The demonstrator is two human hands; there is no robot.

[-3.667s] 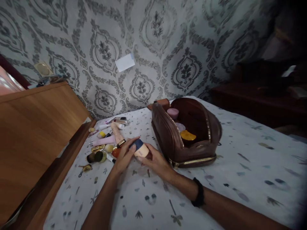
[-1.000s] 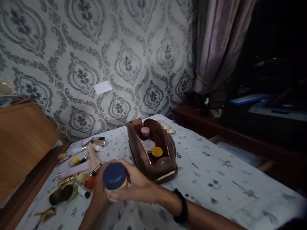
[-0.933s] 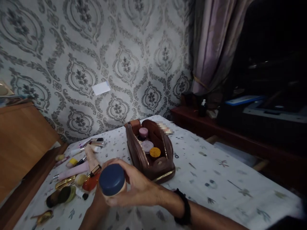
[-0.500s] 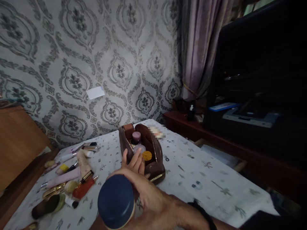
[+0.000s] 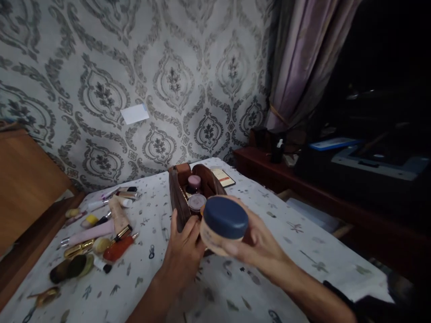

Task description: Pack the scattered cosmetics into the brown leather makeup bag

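My right hand is closed around a jar with a dark blue lid and a beige body, held tilted over the near right part of a brown makeup bag. The bag lies unzipped on the patterned cloth. My left hand grips its near left edge, one finger outside the wall and others over the rim. Inside the bag are a jar with a pink lid and a round container with a clear lid. A yellow item beside them is mostly hidden behind the held jar, as is the bag's near end.
Cosmetics lie to the left: a pink tube, a beige tube, a red-orange item and a dark brush. Behind the bag is a phone. A reddish wooden ledge runs along the right, a wooden panel left.
My right hand has carried the blue-lidded jar forward and right, from the near left to over the bag. My left hand stays at the bag's edge. The view has shifted slightly.
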